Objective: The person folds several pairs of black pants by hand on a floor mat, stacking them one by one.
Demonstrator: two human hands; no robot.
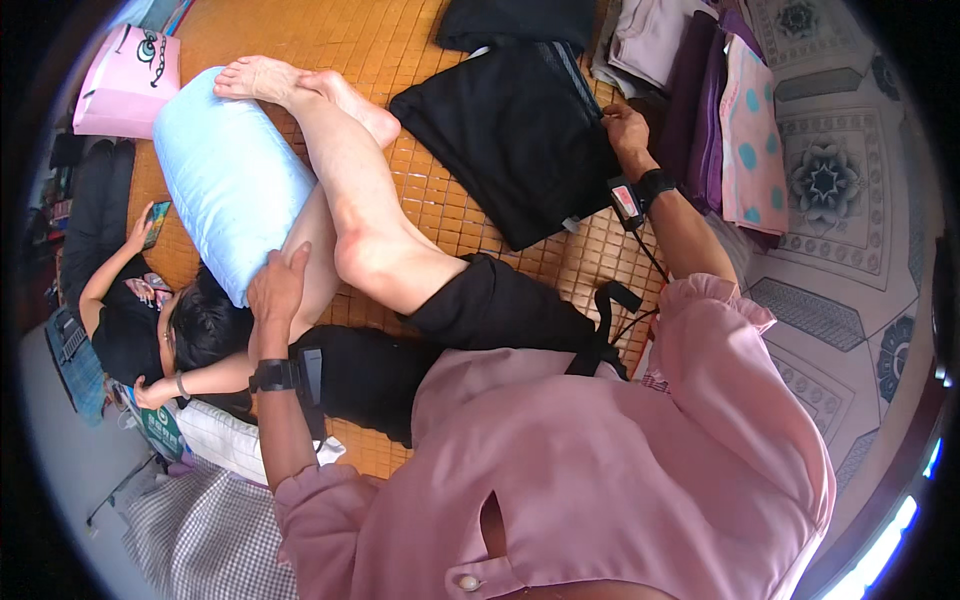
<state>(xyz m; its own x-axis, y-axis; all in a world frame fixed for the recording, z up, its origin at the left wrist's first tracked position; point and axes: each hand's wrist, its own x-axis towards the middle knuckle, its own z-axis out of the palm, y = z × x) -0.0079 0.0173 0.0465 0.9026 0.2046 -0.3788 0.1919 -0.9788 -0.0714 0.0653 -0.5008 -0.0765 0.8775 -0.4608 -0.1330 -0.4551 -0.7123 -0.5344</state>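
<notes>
My right hand [626,135] has its fingers curled at the right edge of a folded black garment [510,135], which lies flat on a tan woven tile mat [442,172] and has a grey striped trim. My left hand [277,289] rests against my bare leg, beside the lower end of a light blue quilted bundle [225,172]; its thumb stands apart, and what the fingertips do is hidden. My bare legs [349,180] are crossed at the shins, one foot on top of the blue bundle. Each wrist wears a black strap with a small device.
Another person [202,322] lies at the left, holding a phone [156,223]. A pink bag [131,82] stands at the upper left. Another dark folded cloth [517,22] lies at the top, with stacked folded fabrics [697,97] at the right. A black cable [649,251] runs by my right arm.
</notes>
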